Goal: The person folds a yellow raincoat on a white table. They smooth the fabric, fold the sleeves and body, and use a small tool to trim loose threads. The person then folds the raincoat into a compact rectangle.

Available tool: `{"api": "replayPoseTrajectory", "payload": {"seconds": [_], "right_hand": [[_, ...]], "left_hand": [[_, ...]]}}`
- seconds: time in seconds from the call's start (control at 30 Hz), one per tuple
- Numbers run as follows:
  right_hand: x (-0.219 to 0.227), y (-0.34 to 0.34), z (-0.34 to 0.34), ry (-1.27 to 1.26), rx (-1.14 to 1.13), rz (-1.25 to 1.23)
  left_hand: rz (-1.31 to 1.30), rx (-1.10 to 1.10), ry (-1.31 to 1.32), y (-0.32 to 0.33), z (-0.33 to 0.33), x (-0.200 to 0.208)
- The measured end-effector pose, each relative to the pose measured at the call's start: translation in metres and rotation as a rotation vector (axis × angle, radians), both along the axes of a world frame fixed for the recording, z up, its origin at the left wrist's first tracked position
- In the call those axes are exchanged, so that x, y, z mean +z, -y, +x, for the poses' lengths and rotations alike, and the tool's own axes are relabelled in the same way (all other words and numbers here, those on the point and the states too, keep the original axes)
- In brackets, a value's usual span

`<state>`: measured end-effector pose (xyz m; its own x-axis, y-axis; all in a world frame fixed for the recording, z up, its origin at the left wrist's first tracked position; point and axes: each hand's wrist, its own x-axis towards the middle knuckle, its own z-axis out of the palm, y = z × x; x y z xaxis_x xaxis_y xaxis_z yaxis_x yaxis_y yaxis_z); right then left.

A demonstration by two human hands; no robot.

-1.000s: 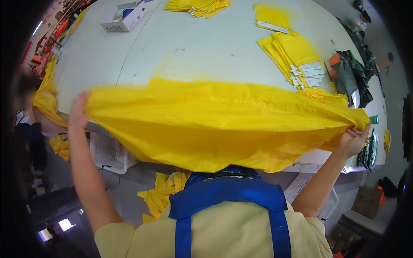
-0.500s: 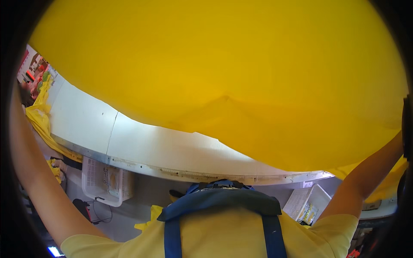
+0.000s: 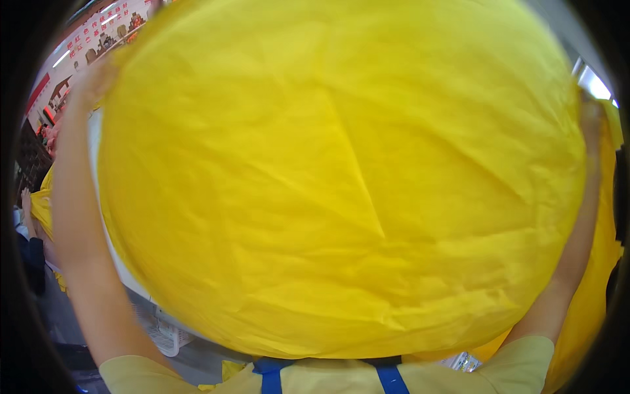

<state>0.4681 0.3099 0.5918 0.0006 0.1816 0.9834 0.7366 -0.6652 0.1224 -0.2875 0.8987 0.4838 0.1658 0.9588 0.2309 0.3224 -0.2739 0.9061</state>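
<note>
A large sheet of yellow cloth (image 3: 341, 197) is stretched up in front of me, creased across its middle, and it covers most of the view. Both my arms are raised along its sides. My left hand (image 3: 104, 77) grips the upper left edge of the cloth, its fingers smeared by motion. At the upper right edge, my right hand (image 3: 590, 113) is closed on the cloth too, also blurred. The lower edge hangs down close to my chest. Most of the white table (image 3: 125, 270) is hidden behind the sheet.
A white plastic crate (image 3: 164, 335) stands low at the left, beneath the table. Another person's hand (image 3: 26, 202) touches yellow cloth (image 3: 42, 209) at the far left. More yellow fabric (image 3: 600, 262) hangs beyond my right arm.
The cloth has come down and nearer, now covering most of the table. Both hands have come into view at its upper edges, and the wall at upper left shows more.
</note>
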Motion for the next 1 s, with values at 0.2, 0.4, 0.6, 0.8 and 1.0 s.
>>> {"api": "replayPoseTrajectory", "payload": {"seconds": [0.2, 0.4, 0.6, 0.8, 1.0], "right_hand": [[-0.390, -0.066, 0.124, -1.265, -0.074, -1.278], [-0.467, -0.146, 0.039, -1.693, 0.080, -1.261], [-0.492, -0.265, 0.058, -1.042, 0.381, -0.978], [-0.539, -0.350, 0.046, -0.921, -0.021, -1.127], [-0.547, -0.347, 0.077, -0.909, -0.154, -1.252]], "left_hand": [[-0.112, 0.003, -0.471, 0.009, 0.206, -0.246], [-0.120, 0.151, -0.699, -0.004, 0.203, -0.435], [-0.408, 0.172, -0.518, 0.021, 0.234, -0.462], [-0.437, 0.002, -0.498, 0.033, 0.234, -0.455], [-0.046, 0.127, -0.749, -0.024, 0.173, -0.505]]}}
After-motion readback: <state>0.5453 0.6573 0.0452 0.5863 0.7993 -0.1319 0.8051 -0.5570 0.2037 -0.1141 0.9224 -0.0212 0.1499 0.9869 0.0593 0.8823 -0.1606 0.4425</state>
